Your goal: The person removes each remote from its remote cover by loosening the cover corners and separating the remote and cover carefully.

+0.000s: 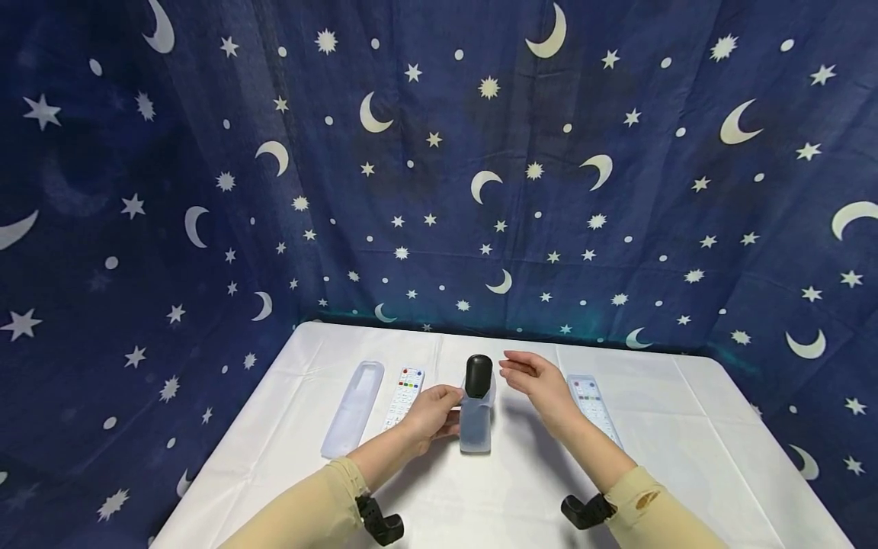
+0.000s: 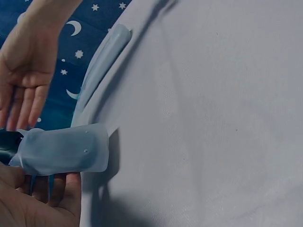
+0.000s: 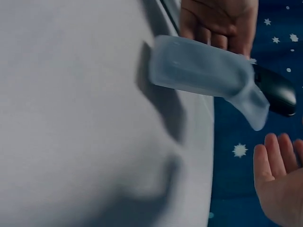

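My left hand grips a translucent silicone remote cover by its side, thumb near the mouth and fingers beneath. Out of the cover's upper end sticks the rounded end of a black remote control; its lower part is inside the cover. In the right wrist view a loose flap of the cover hangs out beside the black remote. My right hand is raised just right of the remote, fingers extended and apart from it, holding nothing. The left wrist view shows the cover's closed end above the table.
Left on the white-clothed table lies an empty translucent cover, beside a white remote partly hidden by my left arm. To the right, another white remote lies in a translucent cover. A dark blue star-and-moon curtain hangs behind.
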Demonstrator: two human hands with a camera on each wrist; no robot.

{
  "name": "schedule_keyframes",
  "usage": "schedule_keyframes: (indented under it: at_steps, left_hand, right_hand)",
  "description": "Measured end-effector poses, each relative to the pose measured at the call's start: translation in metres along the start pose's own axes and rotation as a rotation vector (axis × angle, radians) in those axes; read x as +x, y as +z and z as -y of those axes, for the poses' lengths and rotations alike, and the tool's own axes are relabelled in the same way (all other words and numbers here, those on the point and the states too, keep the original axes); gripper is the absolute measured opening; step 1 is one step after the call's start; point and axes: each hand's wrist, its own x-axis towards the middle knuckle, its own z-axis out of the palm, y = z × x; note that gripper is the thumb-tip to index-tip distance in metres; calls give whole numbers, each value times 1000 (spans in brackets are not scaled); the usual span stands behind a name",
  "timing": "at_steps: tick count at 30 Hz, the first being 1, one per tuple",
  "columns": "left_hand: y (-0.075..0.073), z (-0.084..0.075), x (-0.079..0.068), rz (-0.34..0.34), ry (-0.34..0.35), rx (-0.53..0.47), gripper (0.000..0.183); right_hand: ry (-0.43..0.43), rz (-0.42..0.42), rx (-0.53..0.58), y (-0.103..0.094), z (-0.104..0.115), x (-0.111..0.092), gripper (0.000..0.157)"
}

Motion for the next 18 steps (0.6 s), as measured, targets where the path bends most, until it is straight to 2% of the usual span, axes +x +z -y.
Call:
schedule_keyframes:
  at_steps: [8,11,18]
  left_hand:
    - [2,0,-3,-12,10,39,27]
    - [2,-1,-5,-19,-1,44,27]
    - [3,-2,-8,-37,-5,68,28]
  right_hand:
    - [-75,137,-239,4,8,8,51]
    - [-77,170,-266,5,8,11,47]
    - [-64,191,-250,7,6,14,37]
